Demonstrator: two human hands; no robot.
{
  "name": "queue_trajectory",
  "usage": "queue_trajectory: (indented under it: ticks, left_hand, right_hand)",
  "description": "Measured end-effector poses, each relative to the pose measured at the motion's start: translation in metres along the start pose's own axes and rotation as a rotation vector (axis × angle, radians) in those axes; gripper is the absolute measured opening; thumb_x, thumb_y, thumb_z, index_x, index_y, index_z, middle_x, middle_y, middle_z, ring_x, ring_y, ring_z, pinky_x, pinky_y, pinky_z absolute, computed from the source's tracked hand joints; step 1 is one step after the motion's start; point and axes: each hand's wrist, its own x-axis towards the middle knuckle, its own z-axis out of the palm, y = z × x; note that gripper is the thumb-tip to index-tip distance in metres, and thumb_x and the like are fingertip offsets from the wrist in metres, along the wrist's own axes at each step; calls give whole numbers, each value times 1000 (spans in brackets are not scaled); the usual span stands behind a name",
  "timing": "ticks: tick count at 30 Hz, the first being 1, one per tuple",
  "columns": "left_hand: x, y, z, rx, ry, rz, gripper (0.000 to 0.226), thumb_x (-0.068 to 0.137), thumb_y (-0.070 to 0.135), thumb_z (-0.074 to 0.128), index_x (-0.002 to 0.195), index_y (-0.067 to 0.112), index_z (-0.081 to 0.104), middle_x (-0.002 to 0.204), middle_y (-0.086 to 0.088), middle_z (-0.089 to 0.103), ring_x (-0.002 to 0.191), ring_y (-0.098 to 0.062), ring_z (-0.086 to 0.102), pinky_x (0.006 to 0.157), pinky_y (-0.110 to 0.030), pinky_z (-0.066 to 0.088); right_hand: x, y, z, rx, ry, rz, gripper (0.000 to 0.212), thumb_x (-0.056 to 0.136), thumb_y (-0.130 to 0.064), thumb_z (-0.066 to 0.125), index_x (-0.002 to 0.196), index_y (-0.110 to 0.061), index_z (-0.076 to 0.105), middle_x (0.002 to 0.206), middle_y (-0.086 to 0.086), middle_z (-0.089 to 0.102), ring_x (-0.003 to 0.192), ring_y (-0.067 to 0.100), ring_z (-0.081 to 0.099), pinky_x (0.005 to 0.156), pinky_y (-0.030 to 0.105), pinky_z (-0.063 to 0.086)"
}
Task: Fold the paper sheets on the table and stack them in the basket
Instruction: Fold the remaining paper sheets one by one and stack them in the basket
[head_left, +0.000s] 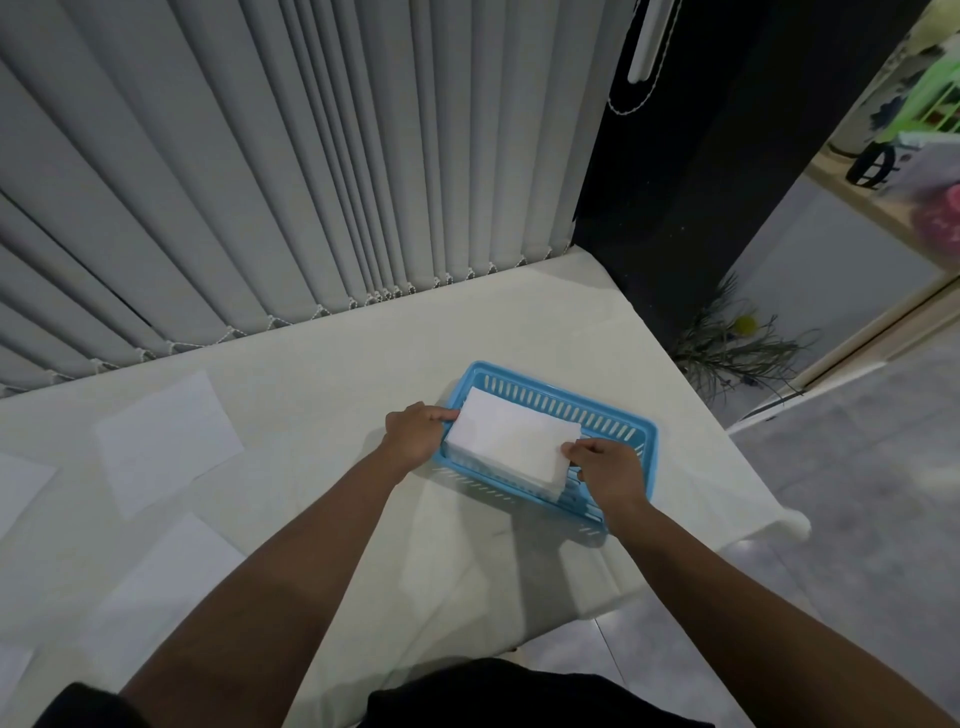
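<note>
A blue slotted basket stands on the white table near its right edge. Inside it sits a thick stack of folded white paper. My left hand grips the stack's left end, fingers curled over its edge. My right hand pinches the stack's near right corner. Unfolded white sheets lie flat on the table to the left: one at mid left, another nearer me, and a third cut off by the left border.
Grey vertical blinds hang along the table's far edge. The table ends just right of the basket, with tiled floor beyond. A dried plant stands on the floor past the far right corner.
</note>
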Motion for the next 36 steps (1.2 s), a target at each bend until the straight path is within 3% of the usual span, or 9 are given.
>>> queue_trajectory:
  ticks: [7,12,17,22,24,26,28,31,36]
  left_hand:
    - [3,-8,6,-75,13,-13,52,95,10,25,116,28,69,116,-11,58,114,-33,51,104,-42,42]
    - [-4,-6,5,-118,5,-12,48,96,10,30,122,28,65,155,-11,32,141,-31,31,118,-39,27]
    - [-8,-3,3,-153,14,-9,47,97,10,30,122,26,65,153,-10,35,140,-28,33,113,-37,32]
    - [-7,-5,4,-154,26,21,47,95,7,30,116,19,69,151,-9,39,139,-30,34,112,-38,34]
    - [-9,-6,5,-108,92,86,40,94,6,34,107,16,70,139,-9,51,135,-32,38,106,-41,38]
    - [-14,-4,5,-12,173,160,37,96,15,40,128,21,59,146,-3,44,138,-27,31,111,-39,31]
    - [-15,-2,7,132,195,251,44,98,29,41,142,30,42,156,-2,31,141,-25,25,115,-39,25]
    - [-14,0,16,403,95,335,53,99,46,30,150,38,19,162,-2,6,146,-29,12,119,-43,13]
    - [-10,-11,27,559,68,357,56,98,52,21,151,38,9,163,-4,-4,147,-31,8,120,-46,6]
  right_hand:
    - [2,7,-1,-12,27,-29,16,88,-24,67,89,-10,74,86,3,71,81,18,62,81,33,50]
    - [3,14,-4,-34,52,-40,24,88,-14,62,65,-21,67,79,0,70,68,9,57,63,23,43]
    - [4,13,-3,-44,41,-40,19,86,-12,61,70,-16,70,75,-3,67,65,7,55,57,19,40]
    - [1,15,-4,-82,96,-89,15,89,-19,61,93,-13,74,92,1,71,81,15,61,67,24,42]
    - [-3,19,-5,-274,145,-235,22,92,-26,57,108,-16,69,107,1,69,95,17,62,77,26,43]
    - [-4,23,-4,-575,163,-508,34,94,-31,54,124,-18,60,127,3,62,115,23,56,94,34,45]
    - [-6,23,1,-841,49,-646,48,97,-40,44,141,-21,43,149,3,43,137,29,37,111,44,30]
    - [-3,28,12,-1109,-128,-615,67,96,-58,17,153,-23,12,163,-1,6,150,28,2,120,49,4]
    - [1,44,13,-1171,-157,-577,96,73,-72,-16,154,-22,-3,163,1,-7,149,29,-11,118,51,-9]
